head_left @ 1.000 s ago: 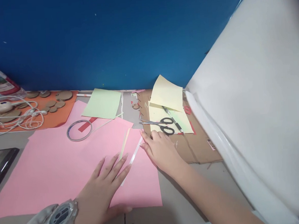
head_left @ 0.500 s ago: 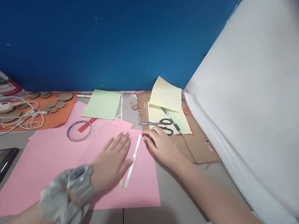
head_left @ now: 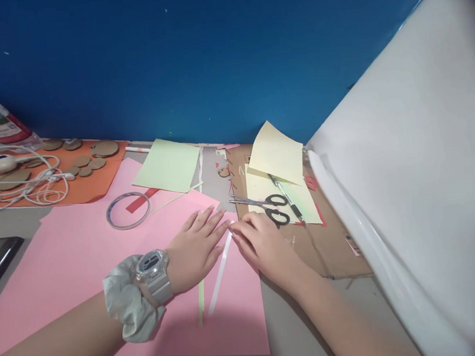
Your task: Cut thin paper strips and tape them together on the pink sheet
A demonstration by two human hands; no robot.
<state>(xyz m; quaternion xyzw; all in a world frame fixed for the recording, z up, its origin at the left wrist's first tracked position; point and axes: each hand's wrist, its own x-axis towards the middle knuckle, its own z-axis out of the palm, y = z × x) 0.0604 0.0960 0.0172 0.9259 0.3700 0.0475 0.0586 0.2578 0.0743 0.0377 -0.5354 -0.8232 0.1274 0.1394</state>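
My left hand [head_left: 196,248] lies flat with fingers stretched out on a large pink sheet [head_left: 76,254], covering the upper part of a thin green paper strip [head_left: 201,305]. Its fingertips reach the top end of a white paper strip [head_left: 220,274] that lies beside the green one. My right hand [head_left: 262,244] rests at the pink sheet's right edge, fingers bent, fingertips touching the white strip's top end. A grey watch [head_left: 153,273] and a scrunchie [head_left: 128,305] are on my left wrist.
Black-handled scissors [head_left: 270,208] and a pen [head_left: 288,199] lie on yellow paper [head_left: 277,159] over brown cardboard [head_left: 332,247]. A tape ring [head_left: 128,210], a green sheet [head_left: 167,165], orange paper [head_left: 95,180] with cardboard discs and white cables [head_left: 22,185] lie behind. A white roll [head_left: 420,176] fills the right.
My left hand slid forward and right across the pink sheet until its fingertips met my right hand at the white strip's top end. The view shifted slightly left.
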